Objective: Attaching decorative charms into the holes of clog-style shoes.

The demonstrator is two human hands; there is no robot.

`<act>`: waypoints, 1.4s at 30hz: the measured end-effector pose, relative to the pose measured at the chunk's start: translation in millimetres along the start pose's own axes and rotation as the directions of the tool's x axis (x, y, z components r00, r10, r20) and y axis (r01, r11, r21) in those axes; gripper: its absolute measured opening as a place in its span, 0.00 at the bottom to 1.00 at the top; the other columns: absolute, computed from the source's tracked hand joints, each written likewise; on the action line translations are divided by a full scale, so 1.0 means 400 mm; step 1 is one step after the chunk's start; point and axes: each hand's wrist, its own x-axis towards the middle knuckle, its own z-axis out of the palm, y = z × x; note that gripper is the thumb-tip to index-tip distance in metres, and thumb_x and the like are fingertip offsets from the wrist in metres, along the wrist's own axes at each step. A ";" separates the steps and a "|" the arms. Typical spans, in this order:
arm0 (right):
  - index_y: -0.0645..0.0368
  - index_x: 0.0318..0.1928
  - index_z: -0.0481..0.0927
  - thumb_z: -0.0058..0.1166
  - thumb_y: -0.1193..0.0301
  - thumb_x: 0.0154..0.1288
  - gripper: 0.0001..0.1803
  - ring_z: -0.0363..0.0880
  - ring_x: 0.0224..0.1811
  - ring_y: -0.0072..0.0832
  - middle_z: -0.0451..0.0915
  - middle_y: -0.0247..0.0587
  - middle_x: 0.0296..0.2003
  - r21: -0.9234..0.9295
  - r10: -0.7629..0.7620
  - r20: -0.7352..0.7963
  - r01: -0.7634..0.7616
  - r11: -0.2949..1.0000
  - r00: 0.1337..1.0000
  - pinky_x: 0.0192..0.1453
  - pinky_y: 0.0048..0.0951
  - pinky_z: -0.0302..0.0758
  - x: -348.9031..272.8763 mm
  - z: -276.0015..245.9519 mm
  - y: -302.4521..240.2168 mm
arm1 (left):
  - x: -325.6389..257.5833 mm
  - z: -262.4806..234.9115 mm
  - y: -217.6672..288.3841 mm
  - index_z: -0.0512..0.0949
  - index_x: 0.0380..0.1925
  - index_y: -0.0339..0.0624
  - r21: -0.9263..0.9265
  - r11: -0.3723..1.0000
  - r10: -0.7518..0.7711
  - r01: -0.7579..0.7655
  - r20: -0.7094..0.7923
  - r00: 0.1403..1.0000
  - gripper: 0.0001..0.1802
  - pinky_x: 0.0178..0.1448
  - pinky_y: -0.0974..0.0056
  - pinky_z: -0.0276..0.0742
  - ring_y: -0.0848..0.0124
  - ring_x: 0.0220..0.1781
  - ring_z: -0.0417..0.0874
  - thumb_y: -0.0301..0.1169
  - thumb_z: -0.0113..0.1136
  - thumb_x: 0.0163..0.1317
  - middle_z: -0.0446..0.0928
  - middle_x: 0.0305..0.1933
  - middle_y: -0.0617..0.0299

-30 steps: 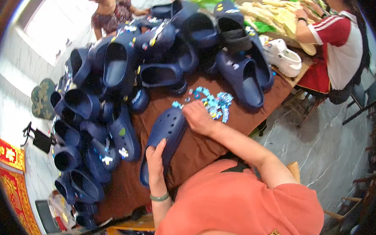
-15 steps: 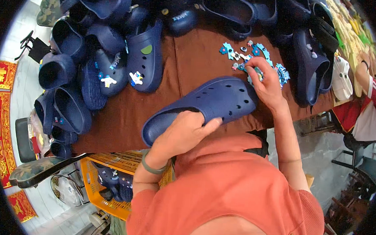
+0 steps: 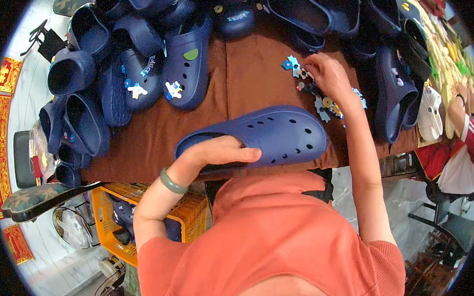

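A: Item one, largest: navy clog (image 3: 264,136), on its side at the near edge of the brown table (image 3: 240,78). Left hand (image 3: 220,153) wraps its heel opening.

B: Keeping that grip steady likely helps.

A: Item two: shoe charms (image 3: 325,99), scattered. Right hand (image 3: 329,75) rests fingertips down on them; whether it pinches one cannot be told.

B: Singling out one charm seems wisest.

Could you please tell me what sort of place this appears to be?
Probably a small workshop or stall where clogs are decorated: piles of navy clogs on a brown table, loose shoe charms, and a yellow crate below.
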 end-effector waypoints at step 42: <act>0.56 0.46 0.75 0.59 0.70 0.61 0.13 0.74 0.52 0.41 0.78 0.41 0.44 -0.277 -0.255 -0.013 0.242 0.930 0.967 0.63 0.45 0.62 -0.072 0.015 0.113 | 0.028 0.017 -0.103 0.83 0.35 0.34 0.506 0.826 0.292 -0.246 -0.011 0.956 0.12 0.53 0.56 0.77 0.53 0.47 0.83 0.28 0.53 0.58 0.83 0.39 0.45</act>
